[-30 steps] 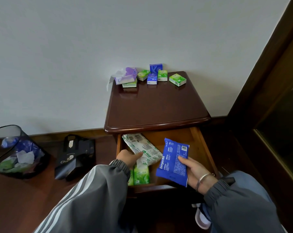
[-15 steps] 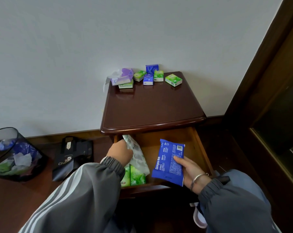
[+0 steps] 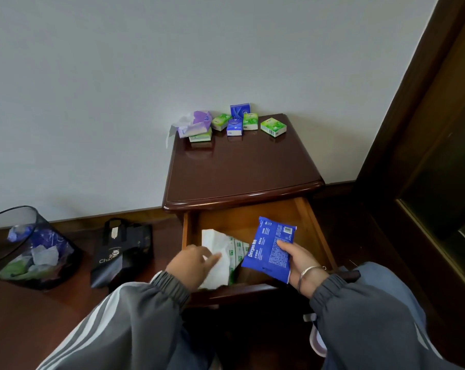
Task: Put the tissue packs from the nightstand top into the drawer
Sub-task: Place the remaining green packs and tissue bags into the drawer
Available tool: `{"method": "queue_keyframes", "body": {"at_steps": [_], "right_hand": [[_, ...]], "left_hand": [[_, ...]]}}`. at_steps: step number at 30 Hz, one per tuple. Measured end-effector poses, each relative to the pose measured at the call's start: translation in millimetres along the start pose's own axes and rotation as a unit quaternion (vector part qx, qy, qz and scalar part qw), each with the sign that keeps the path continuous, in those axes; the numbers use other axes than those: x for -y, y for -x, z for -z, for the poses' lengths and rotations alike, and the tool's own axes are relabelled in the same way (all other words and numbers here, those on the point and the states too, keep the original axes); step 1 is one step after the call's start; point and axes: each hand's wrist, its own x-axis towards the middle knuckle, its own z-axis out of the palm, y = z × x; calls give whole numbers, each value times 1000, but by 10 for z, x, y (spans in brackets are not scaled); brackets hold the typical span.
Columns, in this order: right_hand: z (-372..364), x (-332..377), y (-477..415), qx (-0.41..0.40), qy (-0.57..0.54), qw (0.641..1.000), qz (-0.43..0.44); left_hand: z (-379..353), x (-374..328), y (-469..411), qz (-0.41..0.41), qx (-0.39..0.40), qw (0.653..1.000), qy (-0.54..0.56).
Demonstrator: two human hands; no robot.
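1. The right hand [image 3: 302, 259], a bangle on its wrist, grasps a flat blue tissue pack [image 3: 268, 247] by its near right edge. The pack is tilted above the right half of the open drawer [image 3: 315, 231].
2. The left hand [image 3: 194, 263] is released. Its straight fingers [image 3: 212, 259] rest on a white-and-green pack [image 3: 218, 244] that lies in the drawer's left half.
3. That pack reaches from the near left corner toward the middle of the drawer, and its green-printed side is just beside the blue pack.
4. On the nightstand [image 3: 239, 169], seven small packs sit along the far edge, near the wall:
   - an opened purple pack [image 3: 196, 124] lying on a green one [image 3: 200, 137]
   - three more green packs [image 3: 250, 121]
   - two small blue packs [image 3: 234, 127]
5. On the floor to the left stand a black bag [image 3: 121, 249] and, further left, a mesh bin [image 3: 1, 252] holding crumpled wrappers and tissue.
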Motion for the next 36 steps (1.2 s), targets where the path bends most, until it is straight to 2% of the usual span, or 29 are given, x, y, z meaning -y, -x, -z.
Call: {"method": "queue_keyframes", "body": {"at_steps": [2,3,7,12,18,21,24,30,34,36], "right_hand": [[4,-8,-6,3,1,1000,5],[8,-11,-8,2,3,1000,5],[20,-18,-28,4,11,1000,6],[2,-26,-26,-5,13,1000,4],[20,-23,-40,4,21,1000,6],[30,-23,-42,7,18,1000,6],[31,-22,-37,4,17,1000,1],[24,-11,-29,-7,23,1000,-7],[16,-7,-34,-10,22,1000,-13],[17,-9,-41,-13,25,1000,-11]], "left_hand": [[-25,142,-52,45,-103,993,32],[-41,181,-49,71,-107,991,33],[-193,162,-55,116,-11,993,-10],[-237,39,-162,150,-40,988,0],[-186,108,-257,185,-47,972,136],[-116,127,-313,216,-37,930,296],[-19,120,-408,241,-52,906,344],[23,16,-586,240,-118,922,280],[-88,-84,-526,184,-166,965,85],[-166,-98,-523,110,-207,972,11]]}}
